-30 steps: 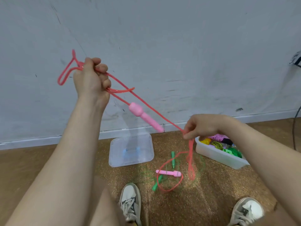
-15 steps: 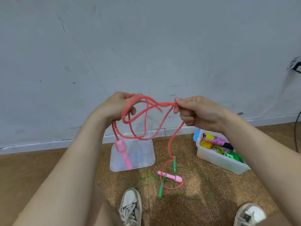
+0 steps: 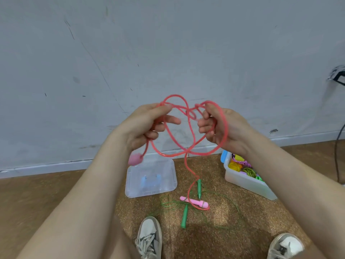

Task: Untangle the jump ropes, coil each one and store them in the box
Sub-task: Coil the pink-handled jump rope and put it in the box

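The pink rope (image 3: 185,161) is held up in front of the chest, between both hands, in several crossing loops. The left hand (image 3: 149,124) grips it from the left. Its thumb presses strands against the curled fingers, and one finger points out toward the other hand. From under this hand a strand drops to a blurred pink handle (image 3: 134,159) that hangs in the air beside the left forearm.

The right hand (image 3: 220,128) is closed on the rope too. Its fingers are curled and pinch a strand near the knot-like crossing between the hands, and a wide loop runs round the back of this hand. Both forearms reach forward and converge, with the hands level and near each other.

Below the crossing a single strand falls to the floor (image 3: 74,199), where it curves to the second handle (image 3: 194,201). That handle lies across the green rope (image 3: 184,215), whose thin cord sprawls around it.

The box (image 3: 246,184) stands to the right by the wall (image 3: 168,53), with coloured coiled ropes inside. Its clear lid (image 3: 151,180) lies flat to the left. Two shoes (image 3: 149,238) show at the bottom edge.
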{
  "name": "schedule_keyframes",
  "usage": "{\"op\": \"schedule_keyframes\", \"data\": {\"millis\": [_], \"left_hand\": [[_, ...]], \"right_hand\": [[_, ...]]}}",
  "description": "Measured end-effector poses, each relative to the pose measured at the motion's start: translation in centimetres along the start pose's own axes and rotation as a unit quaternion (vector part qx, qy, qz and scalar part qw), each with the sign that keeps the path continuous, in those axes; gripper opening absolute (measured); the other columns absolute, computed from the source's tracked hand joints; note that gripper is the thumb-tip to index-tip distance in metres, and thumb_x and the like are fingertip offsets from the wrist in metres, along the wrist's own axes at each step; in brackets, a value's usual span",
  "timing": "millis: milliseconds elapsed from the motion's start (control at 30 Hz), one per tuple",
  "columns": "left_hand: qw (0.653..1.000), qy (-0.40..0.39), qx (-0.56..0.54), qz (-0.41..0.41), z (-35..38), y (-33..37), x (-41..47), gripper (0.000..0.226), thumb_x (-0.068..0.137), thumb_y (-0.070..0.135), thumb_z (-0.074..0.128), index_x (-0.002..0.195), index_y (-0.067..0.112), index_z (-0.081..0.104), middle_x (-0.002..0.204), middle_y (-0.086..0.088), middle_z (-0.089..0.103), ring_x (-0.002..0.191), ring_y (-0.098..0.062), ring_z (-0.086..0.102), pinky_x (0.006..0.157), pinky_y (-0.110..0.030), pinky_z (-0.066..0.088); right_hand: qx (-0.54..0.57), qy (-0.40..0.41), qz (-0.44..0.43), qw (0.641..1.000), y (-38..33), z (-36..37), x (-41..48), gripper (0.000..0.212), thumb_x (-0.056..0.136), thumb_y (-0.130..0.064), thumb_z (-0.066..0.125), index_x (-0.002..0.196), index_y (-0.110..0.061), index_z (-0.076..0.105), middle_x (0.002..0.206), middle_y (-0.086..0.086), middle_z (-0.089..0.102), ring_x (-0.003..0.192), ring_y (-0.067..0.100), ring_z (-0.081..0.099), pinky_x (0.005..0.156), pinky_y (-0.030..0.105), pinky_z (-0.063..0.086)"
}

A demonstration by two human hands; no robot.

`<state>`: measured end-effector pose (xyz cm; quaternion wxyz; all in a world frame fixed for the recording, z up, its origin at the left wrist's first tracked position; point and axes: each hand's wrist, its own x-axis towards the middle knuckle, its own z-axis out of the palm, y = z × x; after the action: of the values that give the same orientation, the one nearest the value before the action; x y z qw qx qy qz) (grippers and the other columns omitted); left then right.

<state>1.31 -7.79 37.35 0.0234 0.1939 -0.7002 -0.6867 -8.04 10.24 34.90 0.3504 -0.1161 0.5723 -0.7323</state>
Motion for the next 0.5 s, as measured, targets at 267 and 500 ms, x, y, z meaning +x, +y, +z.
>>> {"op": "schedule_keyframes", "data": {"millis": [267,500], "left_hand": [[0.997,0.068,-0.033,0.007,4.9,-1.1,0.7,0.021,0.091,0.019,0.06,0.073,0.008,0.061,0.043,0.002,0.049,0.036,-0.009,0.035,0.036,-0.017,0.018],[0.92,0.024,-0.389,0.039,1.6,0.8,1.1,0.027,0.097,-0.001,0.025,0.082,0.009,0.045,0.057,0.001,0.046,0.031,-0.002,0.023,0.029,-0.013,0.017]], "right_hand": [[-0.2,-0.124,0.0,0.972,1.2,1.7,-0.7,0.022,0.098,-0.021,0.052,0.081,-0.01,0.06,0.057,0.002,0.054,0.047,0.011,0.054,0.04,0.017,0.037],[-0.115,-0.02,0.019,0.993,2.4,-0.3,0.4,0.028,0.082,0.009,0.053,0.077,-0.016,0.063,0.069,0.001,0.058,0.064,0.011,0.058,0.045,0.019,0.033]]}}
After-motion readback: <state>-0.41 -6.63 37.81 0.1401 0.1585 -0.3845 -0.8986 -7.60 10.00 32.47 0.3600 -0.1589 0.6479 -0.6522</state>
